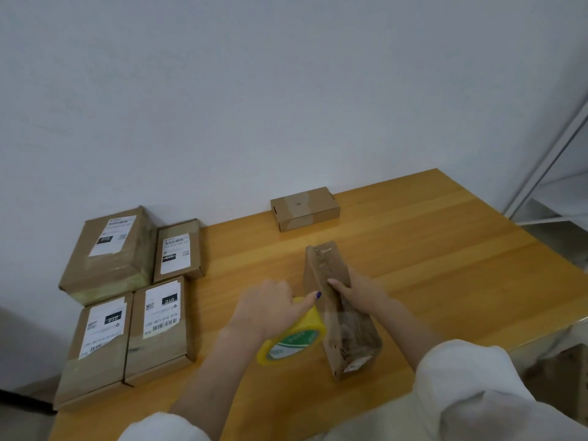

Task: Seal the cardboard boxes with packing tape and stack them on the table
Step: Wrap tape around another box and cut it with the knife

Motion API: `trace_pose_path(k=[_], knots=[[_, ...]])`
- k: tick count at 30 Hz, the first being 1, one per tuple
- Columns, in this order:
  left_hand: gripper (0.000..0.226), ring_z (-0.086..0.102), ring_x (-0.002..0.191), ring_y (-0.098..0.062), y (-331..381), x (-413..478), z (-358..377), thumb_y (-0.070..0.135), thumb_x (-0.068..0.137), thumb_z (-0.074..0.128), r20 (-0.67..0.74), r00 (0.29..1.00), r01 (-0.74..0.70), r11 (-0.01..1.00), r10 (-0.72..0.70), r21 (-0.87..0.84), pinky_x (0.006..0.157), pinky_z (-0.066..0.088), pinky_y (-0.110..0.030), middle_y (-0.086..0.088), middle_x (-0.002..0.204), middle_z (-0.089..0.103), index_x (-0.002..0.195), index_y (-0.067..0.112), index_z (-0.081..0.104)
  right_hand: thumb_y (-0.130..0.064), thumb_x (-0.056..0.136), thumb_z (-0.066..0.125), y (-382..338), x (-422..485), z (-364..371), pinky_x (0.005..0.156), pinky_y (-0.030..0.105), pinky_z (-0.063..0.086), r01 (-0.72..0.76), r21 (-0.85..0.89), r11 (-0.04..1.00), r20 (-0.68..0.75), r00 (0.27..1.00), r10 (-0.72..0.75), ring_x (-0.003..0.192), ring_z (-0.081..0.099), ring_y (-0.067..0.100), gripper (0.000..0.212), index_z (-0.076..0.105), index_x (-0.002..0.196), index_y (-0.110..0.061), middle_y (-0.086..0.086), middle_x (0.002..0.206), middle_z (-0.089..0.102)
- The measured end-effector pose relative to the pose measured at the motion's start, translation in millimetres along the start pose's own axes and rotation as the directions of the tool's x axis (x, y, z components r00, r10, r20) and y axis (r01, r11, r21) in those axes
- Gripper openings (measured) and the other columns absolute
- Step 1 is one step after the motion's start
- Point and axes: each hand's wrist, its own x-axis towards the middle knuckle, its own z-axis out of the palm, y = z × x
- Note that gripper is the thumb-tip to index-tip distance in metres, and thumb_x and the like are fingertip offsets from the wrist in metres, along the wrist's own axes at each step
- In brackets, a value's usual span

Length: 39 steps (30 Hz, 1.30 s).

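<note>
Your left hand (pixel 267 310) gripped the yellow tape roll (pixel 292 340), thumb out against the box (pixel 350 332), which stood on edge in the middle of the table (pixel 445 265); your right hand (pixel 358 291) clasped its upper edge, and four labelled boxes (pixel 159 332) lay far left

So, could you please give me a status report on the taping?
Left hand grips tape roll. Right hand holds box, stood on edge. Labelled boxes and sealed box lie aside.

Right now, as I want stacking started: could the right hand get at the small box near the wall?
Probably yes, once it lets go: the right hand grips the taped box, but nothing stands between it and the small box.
</note>
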Motion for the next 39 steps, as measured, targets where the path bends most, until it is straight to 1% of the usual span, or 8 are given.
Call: trace_pose_path(k=[8, 15, 18, 22, 25, 28, 35, 39], knots=[[0.058, 0.036, 0.051, -0.02, -5, -5, 7, 0.051, 0.094, 0.042, -0.055, 0.997, -0.069, 0.877, 0.049, -0.475, 0.049, 0.024, -0.03, -0.011, 0.058, 0.036, 0.059, 0.006, 0.047, -0.053, 0.1, 0.025, -3, -17, -8, 0.111, 0.038, 0.027, -0.099, 0.184, 0.978, -0.1, 0.988, 0.119, 0.14, 0.032, 0.028, 0.067, 0.025, 0.151, -0.008, 0.01, 0.154, 0.032], [0.054, 0.027, 0.041, -0.014, 4, 4, 7, 0.045, 0.094, 0.046, -0.091, 0.995, -0.09, 0.762, 0.042, -0.642, 0.046, 0.02, -0.027, 0.004, 0.045, 0.026, 0.05, 0.018, 0.031, -0.04, 0.103, 0.03, 21, -62, 3, 0.104, 0.043, 0.041, -0.074, 0.391, 0.917, -0.234, 0.956, 0.177, 0.125, 0.05, 0.028, 0.051, 0.05, 0.134, -0.005, 0.012, 0.133, 0.054], [0.054, 0.028, 0.04, -0.013, 5, 10, 11, 0.046, 0.092, 0.047, -0.087, 0.995, -0.097, 0.749, 0.052, -0.655, 0.046, 0.02, -0.027, 0.002, 0.045, 0.028, 0.049, 0.018, 0.032, -0.033, 0.104, 0.033, 26, -77, 22, 0.091, 0.051, 0.047, -0.113, 0.49, 0.864, -0.274, 0.922, 0.275, 0.106, 0.06, 0.035, 0.045, 0.06, 0.112, 0.003, 0.022, 0.111, 0.063], [0.053, 0.031, 0.043, -0.018, 1, 13, 13, 0.043, 0.094, 0.047, -0.068, 0.995, -0.1, 0.751, 0.074, -0.652, 0.047, 0.022, -0.029, -0.003, 0.047, 0.031, 0.049, 0.016, 0.035, -0.034, 0.103, 0.031, 18, -93, 42, 0.064, 0.038, 0.046, -0.096, 0.489, 0.867, -0.319, 0.906, 0.28, 0.075, 0.06, 0.03, 0.048, 0.06, 0.087, 0.0, 0.018, 0.081, 0.063], [0.053, 0.032, 0.044, -0.018, -1, 11, 10, 0.039, 0.095, 0.048, -0.079, 0.994, -0.111, 0.76, 0.079, -0.641, 0.046, 0.022, -0.027, -0.003, 0.047, 0.032, 0.048, 0.016, 0.035, -0.03, 0.103, 0.036, 10, -99, 45, 0.047, 0.019, 0.031, -0.057, 0.477, 0.877, -0.366, 0.894, 0.257, 0.054, 0.046, 0.013, 0.041, 0.057, 0.076, -0.007, 0.004, 0.062, 0.052], [0.054, 0.033, 0.042, -0.018, -5, 10, 8, 0.038, 0.095, 0.049, -0.088, 0.994, -0.103, 0.738, 0.059, -0.666, 0.045, 0.022, -0.025, -0.003, 0.046, 0.032, 0.046, 0.018, 0.034, -0.031, 0.102, 0.041, 6, -100, 44, 0.043, 0.019, 0.026, -0.028, 0.449, 0.893, -0.392, 0.892, 0.224, 0.045, 0.033, 0.005, 0.042, 0.046, 0.062, -0.018, -0.006, 0.051, 0.038], [0.053, 0.033, 0.039, -0.013, -7, 5, 7, 0.039, 0.095, 0.049, -0.047, 0.996, -0.087, 0.76, 0.074, -0.644, 0.046, 0.024, -0.027, 0.0, 0.045, 0.034, 0.048, 0.016, 0.038, -0.037, 0.101, 0.038, 5, -97, 46, 0.045, 0.02, 0.031, -0.069, 0.338, 0.939, -0.397, 0.894, 0.208, 0.05, 0.043, 0.009, 0.034, 0.05, 0.071, -0.024, -0.004, 0.059, 0.049], [0.052, 0.033, 0.042, -0.016, -7, 1, 9, 0.042, 0.095, 0.047, -0.001, 0.996, -0.074, 0.775, 0.094, -0.627, 0.049, 0.024, -0.03, -0.004, 0.048, 0.035, 0.054, 0.011, 0.043, -0.037, 0.104, 0.03, -1, -91, 46, 0.061, 0.03, 0.043, -0.202, 0.063, 0.977, -0.389, 0.897, 0.211, 0.092, 0.064, 0.021, 0.04, 0.049, 0.133, -0.018, 0.003, 0.108, 0.068]])
